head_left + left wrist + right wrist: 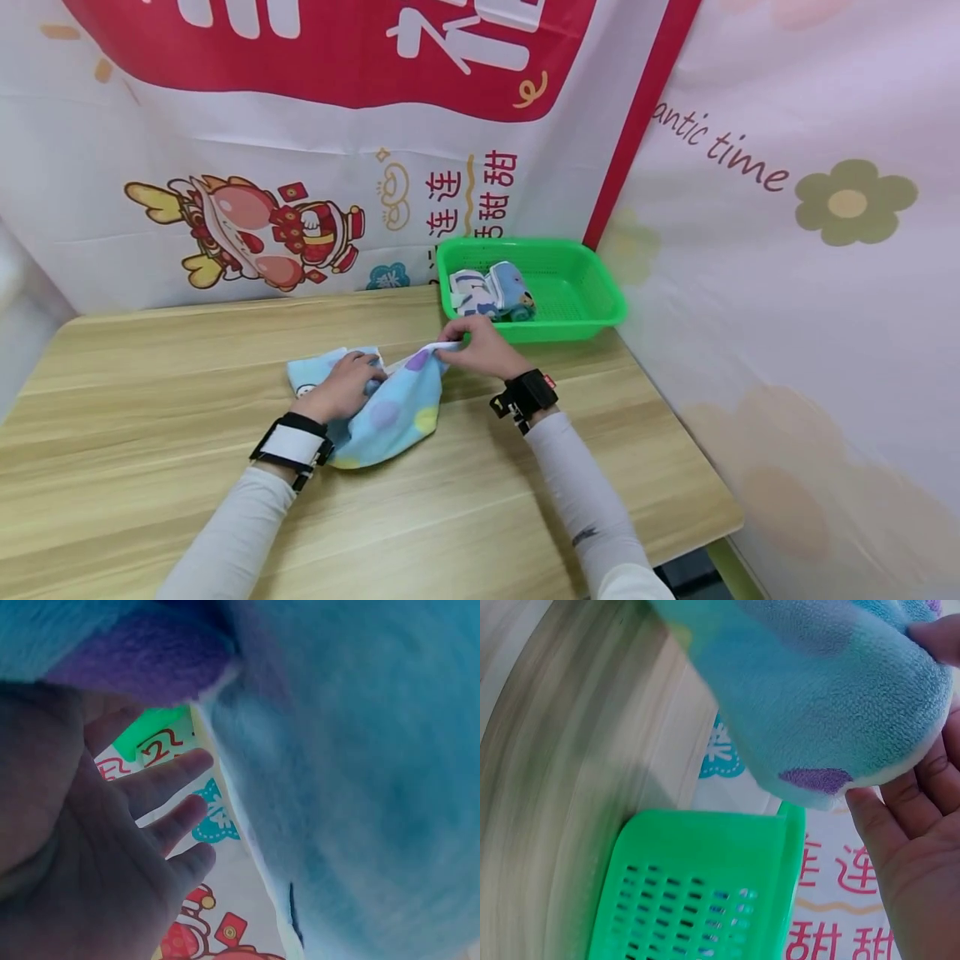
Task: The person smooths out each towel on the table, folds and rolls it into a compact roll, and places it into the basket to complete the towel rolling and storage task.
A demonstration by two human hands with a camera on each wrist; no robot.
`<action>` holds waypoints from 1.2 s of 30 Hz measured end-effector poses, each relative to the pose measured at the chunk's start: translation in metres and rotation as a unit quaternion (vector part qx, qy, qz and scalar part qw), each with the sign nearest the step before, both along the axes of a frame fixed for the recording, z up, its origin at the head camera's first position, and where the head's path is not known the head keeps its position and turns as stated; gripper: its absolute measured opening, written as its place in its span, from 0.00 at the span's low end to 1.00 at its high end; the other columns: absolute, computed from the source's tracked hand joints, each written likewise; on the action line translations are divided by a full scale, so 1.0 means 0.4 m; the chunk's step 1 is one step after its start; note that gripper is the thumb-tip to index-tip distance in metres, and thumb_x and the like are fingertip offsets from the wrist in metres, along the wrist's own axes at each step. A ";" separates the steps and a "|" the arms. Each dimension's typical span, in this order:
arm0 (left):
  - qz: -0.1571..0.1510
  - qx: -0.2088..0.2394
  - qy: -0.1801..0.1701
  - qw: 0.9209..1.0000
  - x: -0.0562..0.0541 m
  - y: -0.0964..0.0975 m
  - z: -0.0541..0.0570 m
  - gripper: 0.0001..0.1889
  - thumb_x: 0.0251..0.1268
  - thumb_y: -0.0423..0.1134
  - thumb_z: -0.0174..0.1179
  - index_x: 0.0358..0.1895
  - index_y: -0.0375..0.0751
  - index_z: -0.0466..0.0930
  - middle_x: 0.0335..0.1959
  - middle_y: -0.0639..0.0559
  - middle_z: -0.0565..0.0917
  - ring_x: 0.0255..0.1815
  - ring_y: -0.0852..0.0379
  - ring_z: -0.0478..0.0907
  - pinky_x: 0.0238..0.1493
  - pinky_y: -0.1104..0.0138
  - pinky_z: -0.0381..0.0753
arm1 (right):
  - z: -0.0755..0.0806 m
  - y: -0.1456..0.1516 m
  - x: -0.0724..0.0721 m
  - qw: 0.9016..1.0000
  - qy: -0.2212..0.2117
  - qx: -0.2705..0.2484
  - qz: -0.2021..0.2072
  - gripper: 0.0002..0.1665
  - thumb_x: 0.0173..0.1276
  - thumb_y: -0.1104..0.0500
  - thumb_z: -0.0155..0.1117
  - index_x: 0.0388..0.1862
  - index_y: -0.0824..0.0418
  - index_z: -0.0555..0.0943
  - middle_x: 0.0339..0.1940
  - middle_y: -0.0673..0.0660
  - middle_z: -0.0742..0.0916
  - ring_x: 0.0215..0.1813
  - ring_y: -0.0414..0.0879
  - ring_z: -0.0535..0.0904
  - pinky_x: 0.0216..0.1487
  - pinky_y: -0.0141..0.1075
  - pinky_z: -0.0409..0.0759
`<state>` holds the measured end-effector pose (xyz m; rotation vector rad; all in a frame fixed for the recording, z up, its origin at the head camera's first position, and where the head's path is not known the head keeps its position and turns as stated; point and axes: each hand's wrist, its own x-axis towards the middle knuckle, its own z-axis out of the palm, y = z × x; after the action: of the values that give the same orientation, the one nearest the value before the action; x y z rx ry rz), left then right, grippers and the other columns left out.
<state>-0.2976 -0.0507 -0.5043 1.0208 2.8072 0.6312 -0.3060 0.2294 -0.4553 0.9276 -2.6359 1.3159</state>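
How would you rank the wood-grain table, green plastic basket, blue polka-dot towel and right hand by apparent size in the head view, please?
Largest to smallest:
1. Wood-grain table
2. Green plastic basket
3. Blue polka-dot towel, partly covered
4. Right hand

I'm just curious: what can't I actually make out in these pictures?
- Head view: part of the folded blue cloth is hidden under the left hand.
- Head view: the large white characters on the wall are cut off by the top edge.
- Left wrist view: some of that hand's fingertips are hidden by the cloth.
- Right wrist view: the right hand is cut off by the right edge, the green basket by the bottom edge.
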 end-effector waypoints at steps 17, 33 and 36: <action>-0.027 0.047 -0.013 0.998 0.014 -0.005 -0.004 0.18 0.58 0.28 0.68 0.53 0.39 0.83 0.47 0.46 0.84 0.53 0.43 0.75 0.58 0.46 0.74 | -0.014 0.040 -0.009 0.999 -0.007 -0.004 -0.034 0.04 0.67 0.60 0.72 0.37 0.60 0.87 0.33 0.49 0.88 0.38 0.42 0.83 0.44 0.35 0.84; 0.050 0.072 0.019 0.996 0.007 -0.062 0.054 0.07 0.60 0.30 0.69 0.32 0.45 0.81 0.38 0.48 0.84 0.47 0.45 0.76 0.53 0.50 0.76 | -0.019 0.041 0.001 0.999 -0.014 -0.006 -0.047 0.02 0.68 0.59 0.72 0.38 0.57 0.87 0.35 0.50 0.88 0.39 0.43 0.82 0.45 0.34 0.83; 0.075 0.082 0.014 0.994 0.009 -0.099 0.092 0.07 0.60 0.29 0.68 0.34 0.44 0.79 0.36 0.48 0.83 0.40 0.49 0.77 0.43 0.54 0.79 | -0.014 0.042 0.000 0.999 0.005 -0.013 -0.051 0.03 0.69 0.62 0.70 0.40 0.60 0.87 0.37 0.52 0.88 0.39 0.42 0.81 0.43 0.34 0.82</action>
<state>-0.2938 -0.0903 -0.4675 0.8534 2.9176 0.8842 -0.3059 0.2464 -0.4607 0.7822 -2.6140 1.3142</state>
